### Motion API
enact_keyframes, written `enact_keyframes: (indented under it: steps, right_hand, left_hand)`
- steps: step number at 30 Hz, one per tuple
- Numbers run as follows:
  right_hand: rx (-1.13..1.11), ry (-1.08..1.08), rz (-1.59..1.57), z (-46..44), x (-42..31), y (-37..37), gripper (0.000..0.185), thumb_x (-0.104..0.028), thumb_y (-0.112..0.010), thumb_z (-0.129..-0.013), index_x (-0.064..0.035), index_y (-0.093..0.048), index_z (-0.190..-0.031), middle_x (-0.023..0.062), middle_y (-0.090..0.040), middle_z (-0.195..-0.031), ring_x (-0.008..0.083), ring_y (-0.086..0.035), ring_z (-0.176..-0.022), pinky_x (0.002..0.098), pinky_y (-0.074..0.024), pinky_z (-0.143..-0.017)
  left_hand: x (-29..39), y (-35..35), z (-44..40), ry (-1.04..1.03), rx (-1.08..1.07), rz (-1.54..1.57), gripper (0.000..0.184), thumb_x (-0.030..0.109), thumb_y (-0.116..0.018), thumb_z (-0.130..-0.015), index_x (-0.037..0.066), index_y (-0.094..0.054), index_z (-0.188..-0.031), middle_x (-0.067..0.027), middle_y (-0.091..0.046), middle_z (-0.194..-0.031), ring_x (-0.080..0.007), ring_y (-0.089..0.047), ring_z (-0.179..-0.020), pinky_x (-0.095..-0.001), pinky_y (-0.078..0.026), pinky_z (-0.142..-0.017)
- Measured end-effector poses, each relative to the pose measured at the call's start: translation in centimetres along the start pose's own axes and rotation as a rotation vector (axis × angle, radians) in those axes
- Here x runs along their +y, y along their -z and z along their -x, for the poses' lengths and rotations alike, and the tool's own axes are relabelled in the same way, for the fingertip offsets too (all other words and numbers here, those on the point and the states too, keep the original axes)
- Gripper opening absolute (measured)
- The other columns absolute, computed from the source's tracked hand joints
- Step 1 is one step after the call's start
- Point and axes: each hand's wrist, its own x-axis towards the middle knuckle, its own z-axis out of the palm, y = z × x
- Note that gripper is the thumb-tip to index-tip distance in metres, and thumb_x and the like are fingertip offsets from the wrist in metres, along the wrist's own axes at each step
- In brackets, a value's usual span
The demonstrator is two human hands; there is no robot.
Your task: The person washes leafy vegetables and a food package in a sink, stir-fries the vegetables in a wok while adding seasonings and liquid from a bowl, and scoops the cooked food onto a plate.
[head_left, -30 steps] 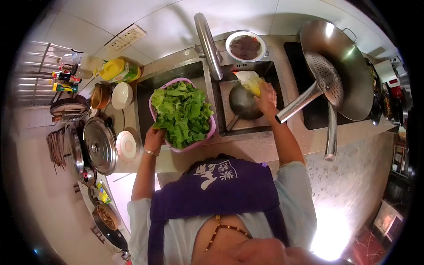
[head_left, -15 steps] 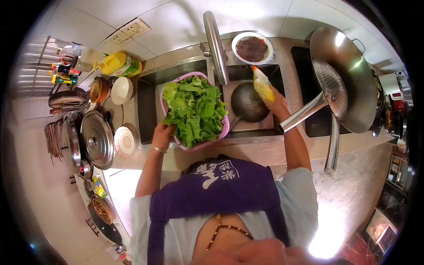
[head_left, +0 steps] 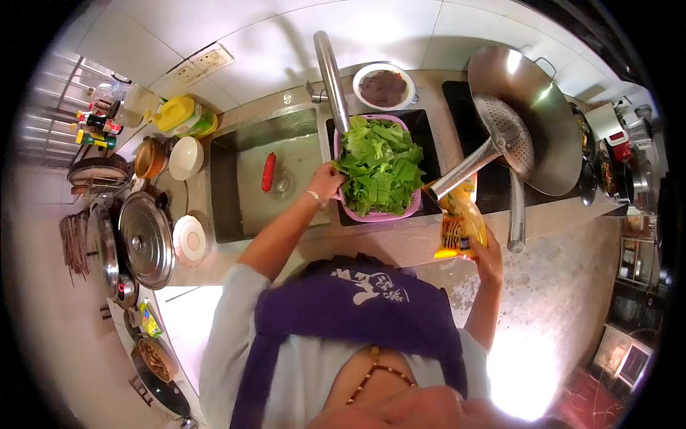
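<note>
Greens [head_left: 382, 161] sit heaped in a pink tub [head_left: 389, 217], just past the fingertips of the left hand [head_left: 327, 181], which I see curled onto the tub's side rim; the right hand [head_left: 489, 250] clasps the lower end of a yellow packet [head_left: 459, 223]. With only one side of the tub held, I judge that a sharp tug could tilt it and shed leaves over the brim. Ahead of the left fingers, the tap [head_left: 329, 82] stands close to the leaves, so a lift could knock its spout. Beyond the right fingers, the packet's top meets or passes behind the skimmer [head_left: 466, 169]; my screen can't show which. A snag there could drag the skimmer from the wok [head_left: 557, 143]. I cannot tell whether the packet is open; if so, squeezing could spill it. Just beside the right fingers, the wok handle [head_left: 517, 214] overhangs the counter, where a passing forearm could swing it.
</note>
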Motion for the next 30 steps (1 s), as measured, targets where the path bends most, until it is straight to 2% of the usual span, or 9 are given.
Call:
enact_keyframes:
  steps: [4, 7, 8, 11, 12, 18, 25, 27, 30]
  right_hand:
    - [0.109, -0.056, -0.097, 4.2, 1.9, 1.6, 0.049, -0.007, -0.054, -0.087, -0.0025, -0.039, -0.133, 0.0112, -0.059, -0.108, 0.0209, -0.064, -0.087, 0.0306, -0.0579, -0.065]
    - [0.190, -0.043, -0.208, 6.9, 2.2, 1.0, 0.046, -0.011, -0.057, -0.086, -0.0013, -0.043, -0.129, 0.0117, -0.058, -0.105, 0.0208, -0.063, -0.084, 0.0282, -0.0564, -0.063]
    - [0.205, -0.041, -0.221, 7.7, 2.6, 1.2, 0.045, -0.013, -0.058, -0.087, -0.0010, -0.044, -0.128, 0.0121, -0.058, -0.105, 0.0212, -0.063, -0.085, 0.0286, -0.0566, -0.064]
    - [0.265, -0.041, -0.296, 9.2, 3.5, 0.9, 0.046, -0.016, -0.059, -0.088, -0.0010, -0.043, -0.128, 0.0126, -0.057, -0.107, 0.0224, -0.062, -0.088, 0.0322, -0.0577, -0.066]
    - [0.240, -0.034, -0.299, 9.5, 3.9, 1.1, 0.041, -0.014, -0.051, -0.092, -0.0020, -0.039, -0.130, 0.0147, -0.058, -0.110, 0.0263, -0.064, -0.089, 0.0361, -0.0586, -0.068]
    - [0.239, -0.062, -0.381, 9.8, 4.5, 0.8, 0.039, -0.016, -0.051, -0.092, -0.0019, -0.040, -0.127, 0.0154, -0.058, -0.108, 0.0259, -0.064, -0.086, 0.0355, -0.0582, -0.067]
    - [0.028, 0.019, -0.430, 8.7, 4.4, 0.2, 0.047, -0.017, -0.055, -0.090, 0.0006, -0.038, -0.130, 0.0149, -0.056, -0.111, 0.0240, -0.062, -0.091, 0.0336, -0.0576, -0.068]
    - [-0.005, 0.003, -0.424, 8.0, 5.0, -0.1, 0.050, -0.018, -0.056, -0.090, 0.0015, -0.037, -0.131, 0.0146, -0.056, -0.111, 0.0236, -0.062, -0.090, 0.0335, -0.0573, -0.067]
    - [-0.144, -0.025, -0.393, 6.8, 3.8, -1.8, 0.057, -0.022, -0.060, -0.087, 0.0035, -0.035, -0.132, 0.0128, -0.056, -0.110, 0.0239, -0.060, -0.096, 0.0343, -0.0542, -0.073]
  left_hand:
    - [-0.8, -4.0, -2.8, 0.065, 0.033, 0.139, 0.021, 0.003, -0.052, -0.077, 0.004, -0.059, -0.096, -0.0075, -0.059, -0.080, -0.0228, -0.058, -0.062, -0.0389, -0.056, -0.049]
    - [-4.8, -5.2, -7.0, 0.053, 0.107, 0.027, 0.018, 0.005, -0.055, -0.075, 0.002, -0.058, -0.092, -0.0113, -0.059, -0.078, -0.0267, -0.058, -0.066, -0.0388, -0.052, -0.054]
    - [-8.5, -4.4, -10.3, -0.115, 0.127, -0.326, 0.016, 0.008, -0.057, -0.073, 0.001, -0.057, -0.087, -0.0149, -0.058, -0.077, -0.0302, -0.058, -0.070, -0.0390, -0.047, -0.062]
    - [-5.7, -5.3, -8.5, -0.023, 0.181, -0.451, 0.017, 0.013, -0.059, -0.072, 0.001, -0.056, -0.084, -0.0162, -0.058, -0.075, -0.0317, -0.057, -0.072, -0.0390, -0.042, -0.067]
    - [-5.2, -5.5, -8.2, -0.024, 0.164, -0.456, 0.017, 0.013, -0.059, -0.072, 0.001, -0.056, -0.084, -0.0166, -0.058, -0.077, -0.0322, -0.057, -0.074, -0.0390, -0.042, -0.068]
    - [-4.9, -5.7, -7.8, -0.077, 0.186, -0.482, 0.025, 0.019, -0.061, -0.077, 0.000, -0.056, -0.092, -0.0209, -0.061, -0.092, -0.0361, -0.059, -0.088, -0.0407, -0.045, -0.077]
    - [-3.7, -6.1, -6.4, -0.148, 0.179, -0.422, 0.034, 0.021, -0.051, -0.084, -0.002, -0.054, -0.109, -0.0263, -0.058, -0.107, -0.0423, -0.054, -0.101, -0.0440, -0.043, -0.086]
    - [-3.5, -6.0, -5.7, -0.124, 0.209, -0.584, 0.039, 0.021, -0.051, -0.088, -0.001, -0.048, -0.120, -0.0210, -0.059, -0.111, -0.0362, -0.058, -0.099, -0.0401, -0.045, -0.085]
    - [-1.6, -5.1, -2.6, -0.133, 0.144, -0.395, 0.033, 0.021, -0.054, -0.082, -0.003, -0.056, -0.104, -0.0261, -0.058, -0.105, -0.0396, -0.056, -0.099, -0.0415, -0.045, -0.083]
